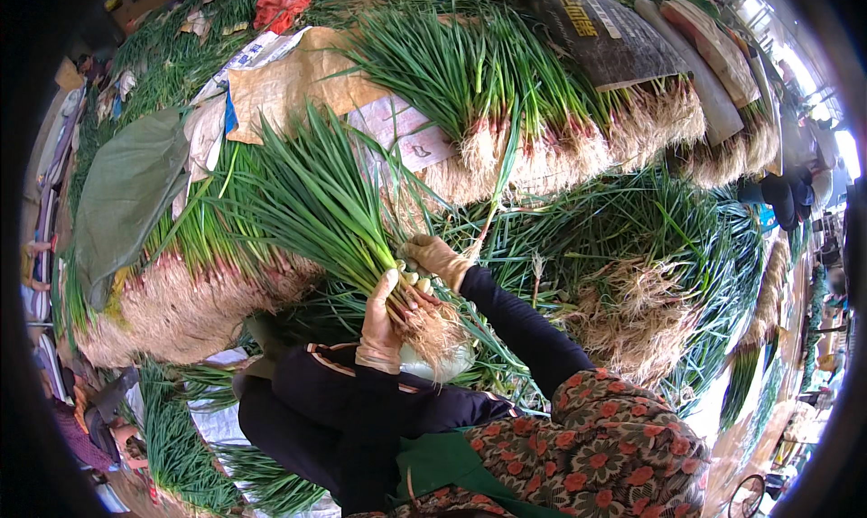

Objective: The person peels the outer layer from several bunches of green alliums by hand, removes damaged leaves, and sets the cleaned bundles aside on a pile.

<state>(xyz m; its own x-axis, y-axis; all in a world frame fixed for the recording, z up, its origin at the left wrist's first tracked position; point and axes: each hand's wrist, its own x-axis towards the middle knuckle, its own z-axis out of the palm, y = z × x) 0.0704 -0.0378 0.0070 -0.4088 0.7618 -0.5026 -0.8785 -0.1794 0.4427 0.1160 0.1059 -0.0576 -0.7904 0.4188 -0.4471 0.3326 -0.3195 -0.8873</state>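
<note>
My left hand, in a pale glove, is wrapped round a bunch of green onions. The long green leaves fan out to the upper left, and the reddish stem ends and stringy roots hang toward me. My right hand, gloved too, is closed at the right side of the bunch. Its fingertips are partly hidden, so what it grips cannot be made out. Just beyond the right wrist, a loose stalk slants down with its roots toward the sleeve.
Rows of green onions lie beyond my hands, roots facing me, partly under sacks. A green cloth covers the left pile. Loose onions with tangled roots are heaped at right. Below my hands are my dark-clothed legs.
</note>
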